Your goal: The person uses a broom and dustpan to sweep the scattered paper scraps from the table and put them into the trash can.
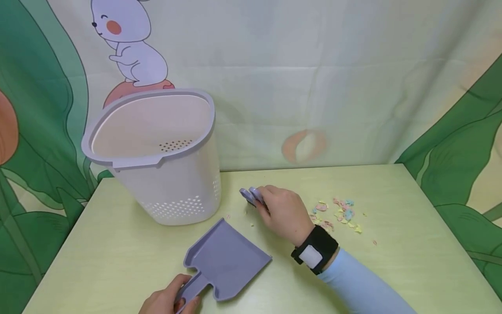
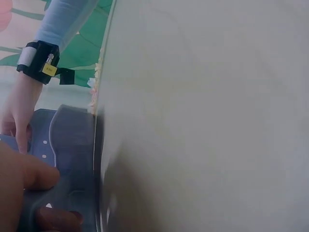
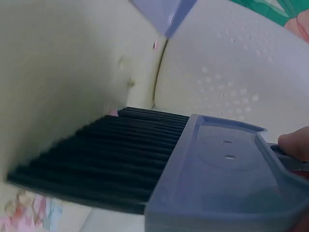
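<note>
A purple-grey dustpan (image 1: pixel 235 259) lies low over the table's front middle, its wide mouth facing up and right. My left hand (image 1: pixel 169 298) grips its short handle; thumb and finger show on it in the left wrist view. My right hand (image 1: pixel 284 213) holds a small hand brush (image 3: pixel 212 169) beyond the dustpan's mouth, near the bin. Dark bristles (image 3: pixel 106 159) point at the tabletop in the right wrist view. From above, the right hand hides most of the brush. Pink, yellow and blue paper scraps (image 1: pixel 347 213) lie right of that hand, with a few stray bits nearer the dustpan.
A tall white bin (image 1: pixel 180 192) with a purple rim and perforated lower sides stands at the table's back left. The pale yellow-green table (image 1: pixel 392 270) ends at the back against a printed cloth curtain (image 1: pixel 345 87).
</note>
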{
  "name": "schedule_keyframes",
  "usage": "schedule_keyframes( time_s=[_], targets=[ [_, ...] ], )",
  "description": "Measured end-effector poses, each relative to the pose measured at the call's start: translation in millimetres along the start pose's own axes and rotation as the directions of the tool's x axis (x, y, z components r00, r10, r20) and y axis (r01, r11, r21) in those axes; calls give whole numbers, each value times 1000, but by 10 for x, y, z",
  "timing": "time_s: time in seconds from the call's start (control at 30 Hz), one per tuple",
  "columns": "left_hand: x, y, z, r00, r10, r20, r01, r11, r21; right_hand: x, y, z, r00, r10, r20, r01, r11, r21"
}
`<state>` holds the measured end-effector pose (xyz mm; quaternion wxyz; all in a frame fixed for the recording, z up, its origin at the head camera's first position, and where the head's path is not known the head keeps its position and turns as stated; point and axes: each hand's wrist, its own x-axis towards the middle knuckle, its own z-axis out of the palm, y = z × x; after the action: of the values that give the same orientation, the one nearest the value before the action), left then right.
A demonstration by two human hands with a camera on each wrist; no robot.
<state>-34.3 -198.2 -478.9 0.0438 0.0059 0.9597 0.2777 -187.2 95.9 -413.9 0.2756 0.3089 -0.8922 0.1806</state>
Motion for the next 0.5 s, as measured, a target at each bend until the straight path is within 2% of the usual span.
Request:
schedule_keyframes(
  time_s=[0.27,0.5],
  targets=[
    [14,-18,16,997,74,-31,-74,997,3,-69,-176,68,997,-71,21,71,997,24],
    [27,5,28,999,38,5,-38,999,-1,-198,-392,40,986,-151,76,145,986,78]
  ],
)
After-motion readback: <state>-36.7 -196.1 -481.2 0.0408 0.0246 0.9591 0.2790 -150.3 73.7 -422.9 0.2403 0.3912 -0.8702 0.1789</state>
